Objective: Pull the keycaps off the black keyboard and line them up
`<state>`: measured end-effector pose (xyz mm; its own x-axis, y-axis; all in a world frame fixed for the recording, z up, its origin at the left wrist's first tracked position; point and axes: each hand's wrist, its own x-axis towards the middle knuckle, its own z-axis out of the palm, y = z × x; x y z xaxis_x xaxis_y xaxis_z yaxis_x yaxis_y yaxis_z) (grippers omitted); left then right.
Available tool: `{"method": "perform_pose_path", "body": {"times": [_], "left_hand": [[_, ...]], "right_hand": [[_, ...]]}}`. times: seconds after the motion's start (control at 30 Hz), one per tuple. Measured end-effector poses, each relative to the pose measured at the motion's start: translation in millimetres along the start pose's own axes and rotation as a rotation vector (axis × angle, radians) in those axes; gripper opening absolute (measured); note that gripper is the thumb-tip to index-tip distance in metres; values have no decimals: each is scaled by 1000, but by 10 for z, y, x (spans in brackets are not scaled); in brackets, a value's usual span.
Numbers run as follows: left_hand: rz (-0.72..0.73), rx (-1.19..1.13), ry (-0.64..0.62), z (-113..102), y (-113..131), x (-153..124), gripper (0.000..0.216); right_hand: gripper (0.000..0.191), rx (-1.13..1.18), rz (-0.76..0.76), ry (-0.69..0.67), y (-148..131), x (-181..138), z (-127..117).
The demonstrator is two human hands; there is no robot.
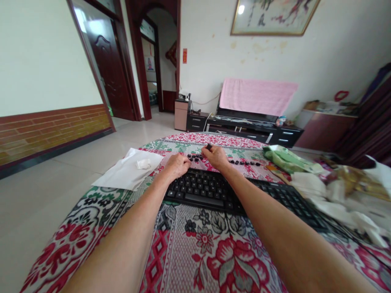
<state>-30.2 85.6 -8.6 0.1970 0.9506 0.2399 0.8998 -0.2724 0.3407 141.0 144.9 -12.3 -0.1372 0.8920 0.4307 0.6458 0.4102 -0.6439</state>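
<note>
Person at cloth-covered table (183, 260) works w/ both hands just beyond a blk keyboard (207, 189), which lies partly under right forearm. Right hand (216, 155) pinches a dark piece (209, 146); left hand (179, 164), fingers drawn narrow, is by small blk keys (196, 158), can't tell if gripping one. More keys line up to the right; white paper (117, 175) w/ crumpled tissue (143, 164) at left, green packet (288, 160) far right.

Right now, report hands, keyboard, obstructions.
Left hand at loose keycaps. Right hand pinching small black piece. Keyboard on tablecloth, keycaps beyond it. Right forearm crosses keyboard.
</note>
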Motion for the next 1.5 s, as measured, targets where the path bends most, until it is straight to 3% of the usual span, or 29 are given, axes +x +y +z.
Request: {"method": "perform_pose_path", "body": {"times": [0.4, 0.83, 0.93, 1.17, 1.5], "left_hand": [[10, -9, 14, 10, -2, 2, 28], [5, 14, 5, 35, -19, 21, 28], [7, 22, 0, 27, -17, 22, 28], [-6, 14, 3, 19, -6, 14, 27], [-1, -3, -6, 13, 1, 12, 26]], "right_hand": [[24, 98, -2, 56, 108, 57, 171], [20, 294, 37, 54, 26, -33, 47], [22, 389, 45, -17, -84, -66, -32], [26, 396, -102, -367, -282, -369, -242], [23, 377, -206, -446, -299, -495, -224]]}}
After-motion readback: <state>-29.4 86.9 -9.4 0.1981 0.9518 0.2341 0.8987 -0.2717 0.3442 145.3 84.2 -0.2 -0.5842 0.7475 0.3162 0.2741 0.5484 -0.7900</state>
